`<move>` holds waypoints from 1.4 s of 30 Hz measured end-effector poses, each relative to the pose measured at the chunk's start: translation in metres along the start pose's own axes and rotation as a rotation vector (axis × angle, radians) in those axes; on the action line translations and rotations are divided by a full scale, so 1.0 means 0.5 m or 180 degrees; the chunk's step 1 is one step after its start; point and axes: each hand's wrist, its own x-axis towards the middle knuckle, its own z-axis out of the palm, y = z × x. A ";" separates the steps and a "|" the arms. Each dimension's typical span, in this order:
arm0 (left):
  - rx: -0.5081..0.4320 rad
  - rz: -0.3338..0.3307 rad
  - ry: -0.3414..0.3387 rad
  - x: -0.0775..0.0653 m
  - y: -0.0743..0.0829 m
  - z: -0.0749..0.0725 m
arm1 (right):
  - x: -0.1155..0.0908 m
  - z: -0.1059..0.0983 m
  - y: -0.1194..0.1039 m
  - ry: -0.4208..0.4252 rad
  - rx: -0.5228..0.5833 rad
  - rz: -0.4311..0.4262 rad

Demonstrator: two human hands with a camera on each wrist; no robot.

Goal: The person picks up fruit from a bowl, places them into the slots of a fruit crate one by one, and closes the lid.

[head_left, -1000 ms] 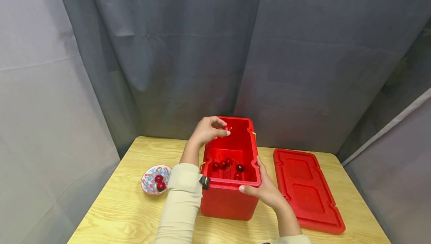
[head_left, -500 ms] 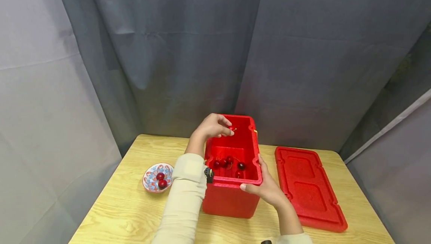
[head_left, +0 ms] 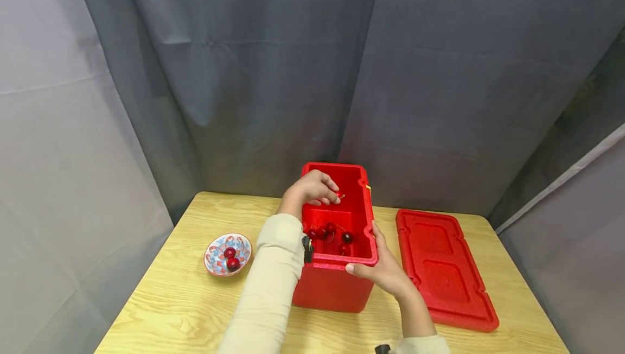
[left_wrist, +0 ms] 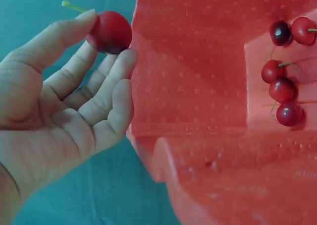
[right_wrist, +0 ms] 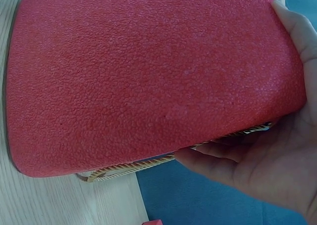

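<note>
My left hand [head_left: 316, 188] pinches a cherry [left_wrist: 111, 32] between thumb and fingers, its green stem pointing out past the thumb in the left wrist view. This hand is over the far end of a red foam box [head_left: 332, 293], which stands lidless on the table. On the box floor lie several cherries [left_wrist: 282, 89], close together near the front end. At the near right corner my right hand [head_left: 388, 272] grips the box, thumb over the front rim and fingers along the right side. A twisted rope handle [right_wrist: 133, 166] runs along that side, by the fingers.
Left of the box stands a patterned bowl [head_left: 211, 250] with two cherries [head_left: 233, 264] in it. The red lid [head_left: 446, 280] lies flat on the wooden table [head_left: 161, 310] to the right. Grey curtains [head_left: 273, 71] hang behind the table and at both sides.
My left hand, still pinching the cherry, has moved slightly right and lower over the box. The right hand keeps its grip on the corner. The head view has shifted a little.
</note>
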 end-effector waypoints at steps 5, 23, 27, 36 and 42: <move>-0.0061 -0.0102 0.0042 0.002 -0.002 -0.001 | -0.005 -0.005 0.000 -0.0029 -0.0025 -0.0057; 0.0362 0.0608 0.0354 -0.072 0.013 -0.028 | -0.019 0.006 -0.040 -0.0082 0.0127 0.0031; 0.0367 0.0726 0.0495 -0.109 0.000 -0.027 | -0.016 0.007 -0.029 -0.0067 0.0143 -0.0009; 0.0082 0.1039 0.0984 -0.183 -0.052 -0.023 | -0.010 0.008 0.002 -0.0011 0.0089 -0.0079; 0.0138 0.1185 0.1350 -0.215 -0.105 -0.002 | -0.017 0.008 -0.004 0.0027 0.0025 -0.0034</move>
